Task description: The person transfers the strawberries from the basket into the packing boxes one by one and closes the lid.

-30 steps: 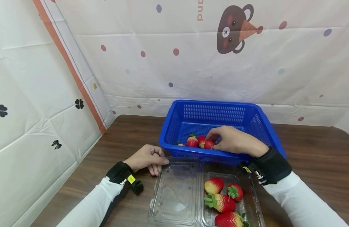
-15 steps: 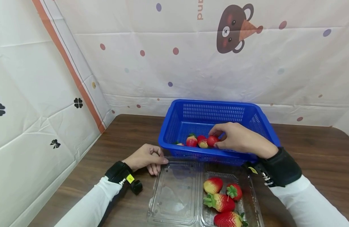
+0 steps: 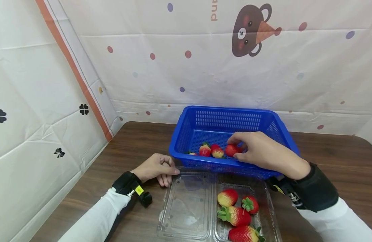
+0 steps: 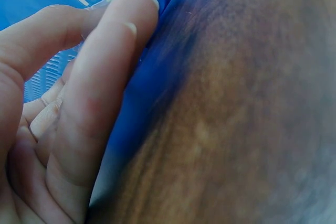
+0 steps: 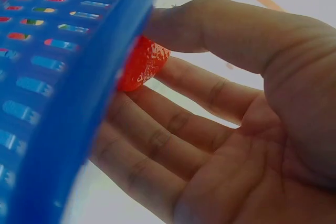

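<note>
My right hand (image 3: 260, 149) reaches over the near rim of a blue plastic basket (image 3: 234, 109) and pinches a red strawberry (image 3: 231, 150) between thumb and fingers. In the right wrist view the same strawberry (image 5: 144, 66) shows between the fingertips behind the basket wall. At the far left corner of a clear plastic clamshell box (image 3: 187, 208), my left hand (image 3: 157, 169) pinches the lid's edge. The left wrist view shows that thumb and finger (image 4: 105, 61) on the clear plastic. Several strawberries (image 3: 235, 215) lie in the box's right half.
More strawberries (image 3: 205, 150) sit in the basket's near left part, beside the held one. The basket stands right behind the box on a brown wooden table (image 3: 134, 141). A printed white cloth (image 3: 186, 74) hangs behind the table and along its left side.
My right hand has moved to the right inside the basket, and the strawberry in its fingers has shifted right, away from the others. The left hand stays at the lid.
</note>
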Available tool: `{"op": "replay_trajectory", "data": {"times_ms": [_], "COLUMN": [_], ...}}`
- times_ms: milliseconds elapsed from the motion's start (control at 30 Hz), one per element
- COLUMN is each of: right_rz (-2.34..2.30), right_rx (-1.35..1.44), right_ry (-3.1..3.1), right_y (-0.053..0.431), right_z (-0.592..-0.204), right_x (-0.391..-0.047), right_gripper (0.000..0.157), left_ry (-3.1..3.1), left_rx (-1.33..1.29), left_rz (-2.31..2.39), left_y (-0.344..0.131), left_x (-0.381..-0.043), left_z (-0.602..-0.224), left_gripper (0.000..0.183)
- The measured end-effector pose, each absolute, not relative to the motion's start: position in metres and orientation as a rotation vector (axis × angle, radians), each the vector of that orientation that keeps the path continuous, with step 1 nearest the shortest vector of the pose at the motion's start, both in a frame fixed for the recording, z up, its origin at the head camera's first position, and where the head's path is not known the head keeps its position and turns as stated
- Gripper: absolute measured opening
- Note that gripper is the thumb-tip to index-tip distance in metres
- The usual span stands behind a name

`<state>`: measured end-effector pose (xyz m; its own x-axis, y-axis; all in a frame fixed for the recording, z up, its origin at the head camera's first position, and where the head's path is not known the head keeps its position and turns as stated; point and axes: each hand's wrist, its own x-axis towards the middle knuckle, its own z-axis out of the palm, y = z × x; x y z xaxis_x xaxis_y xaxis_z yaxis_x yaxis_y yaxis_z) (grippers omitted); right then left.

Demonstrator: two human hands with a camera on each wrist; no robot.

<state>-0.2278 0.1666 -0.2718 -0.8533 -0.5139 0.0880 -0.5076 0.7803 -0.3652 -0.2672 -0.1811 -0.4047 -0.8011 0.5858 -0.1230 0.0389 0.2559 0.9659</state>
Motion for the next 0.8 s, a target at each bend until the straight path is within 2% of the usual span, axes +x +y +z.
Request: {"op": "replay_trajectory", "data": {"times_ms": [800], "right_rz": [-0.471], "right_rx": [-0.974], "right_ry": [3.125], "right_y": [0.192], "right_z": [-0.261], "right_x": [-0.186], "right_gripper": [0.046], "left_ry": [2.061], "left_rx": [0.565], "left_rz": [1.571], "left_y": [-0.181], "left_x": [-0.268], "left_z": [-0.405], "left_gripper": [0.03]}}
